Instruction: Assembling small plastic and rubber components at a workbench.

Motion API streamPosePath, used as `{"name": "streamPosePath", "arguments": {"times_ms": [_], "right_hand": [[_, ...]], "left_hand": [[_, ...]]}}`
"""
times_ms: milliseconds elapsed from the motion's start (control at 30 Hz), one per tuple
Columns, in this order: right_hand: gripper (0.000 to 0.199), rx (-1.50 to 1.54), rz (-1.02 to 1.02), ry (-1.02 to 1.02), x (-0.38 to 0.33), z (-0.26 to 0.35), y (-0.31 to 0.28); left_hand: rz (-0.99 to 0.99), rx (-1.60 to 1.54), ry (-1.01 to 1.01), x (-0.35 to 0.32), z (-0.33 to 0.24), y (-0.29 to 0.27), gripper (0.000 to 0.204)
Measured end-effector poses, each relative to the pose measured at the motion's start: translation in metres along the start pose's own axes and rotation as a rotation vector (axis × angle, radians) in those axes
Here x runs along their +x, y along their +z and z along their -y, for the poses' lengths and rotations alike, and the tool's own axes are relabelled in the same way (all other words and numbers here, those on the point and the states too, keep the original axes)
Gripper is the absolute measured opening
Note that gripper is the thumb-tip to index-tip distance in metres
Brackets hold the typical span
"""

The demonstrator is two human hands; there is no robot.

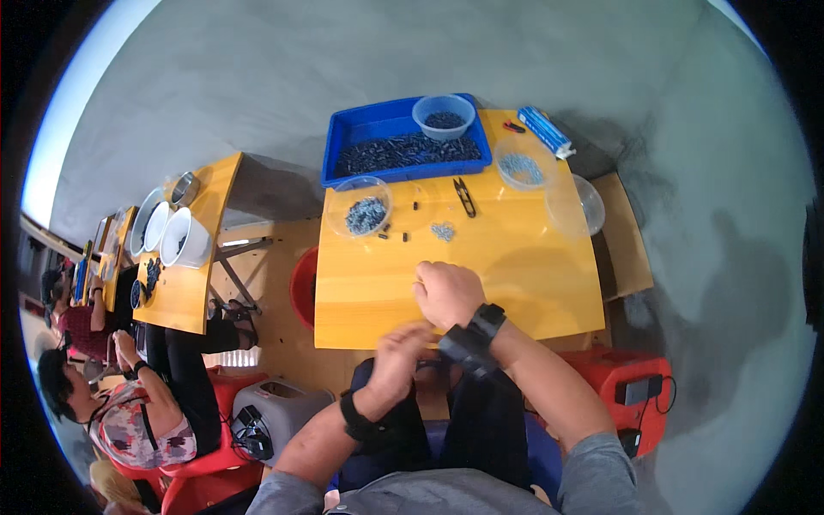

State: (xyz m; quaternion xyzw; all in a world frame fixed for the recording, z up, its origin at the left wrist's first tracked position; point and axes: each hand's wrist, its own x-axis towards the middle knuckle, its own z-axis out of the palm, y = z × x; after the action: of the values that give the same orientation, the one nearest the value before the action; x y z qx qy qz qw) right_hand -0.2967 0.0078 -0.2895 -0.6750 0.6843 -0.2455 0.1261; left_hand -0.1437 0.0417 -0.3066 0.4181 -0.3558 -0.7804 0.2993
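Note:
My right hand [451, 294] is held over the near part of the yellow table [532, 300], back upward and fingers curled under. Whatever it grips, if anything, is hidden. Close below it, my left hand [400, 362] has its fingers bent together beside the right wrist, slightly blurred; what is between them cannot be made out. Black bands with a dark box [470, 350] circle the right wrist. Beyond the hands lie a small pile of silvery parts [443, 232], a few short black pieces [405, 237] and black thread snips [464, 197].
A blue tray [330, 146] of black pieces holds a tub [444, 133]. Clear tubs of parts [366, 215] [521, 170], a lid [588, 206] and a blue roll [546, 131] stand around. A red bucket [303, 290] is left of the table; a seated person [142, 421] works farther left.

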Motion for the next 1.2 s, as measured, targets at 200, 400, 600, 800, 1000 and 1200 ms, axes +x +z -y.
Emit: {"name": "streamPosePath", "arguments": {"times_ms": [200, 400, 600, 800, 1000, 1200], "right_hand": [[0.014, -0.46, 0.093, -0.049, -0.009, -0.024, 0.002], [0.019, -0.609, 0.09, -0.029, -0.006, -0.011, 0.001], [0.026, -0.828, 0.175, 0.025, -0.008, -0.022, 0.006], [0.029, -0.763, 0.255, 0.006, 0.001, -0.027, 0.03], [0.018, -0.529, 0.149, 0.184, 0.014, -0.019, 0.027], [0.028, 1.241, -0.192, 0.643, 0.031, 0.014, 0.008]], "left_hand": [[-0.041, 0.403, 0.429, -0.009, -0.05, 0.009, 0.017], [0.193, 1.04, 0.587, -0.011, -0.054, 0.063, 0.036], [0.053, 1.148, 0.507, -0.005, -0.044, 0.081, 0.041], [0.04, 1.069, 0.459, -0.005, -0.038, 0.081, 0.043], [0.05, 1.019, 0.543, -0.014, -0.037, 0.08, 0.047], [0.093, 0.807, 0.493, -0.032, -0.039, 0.065, 0.041]]}}
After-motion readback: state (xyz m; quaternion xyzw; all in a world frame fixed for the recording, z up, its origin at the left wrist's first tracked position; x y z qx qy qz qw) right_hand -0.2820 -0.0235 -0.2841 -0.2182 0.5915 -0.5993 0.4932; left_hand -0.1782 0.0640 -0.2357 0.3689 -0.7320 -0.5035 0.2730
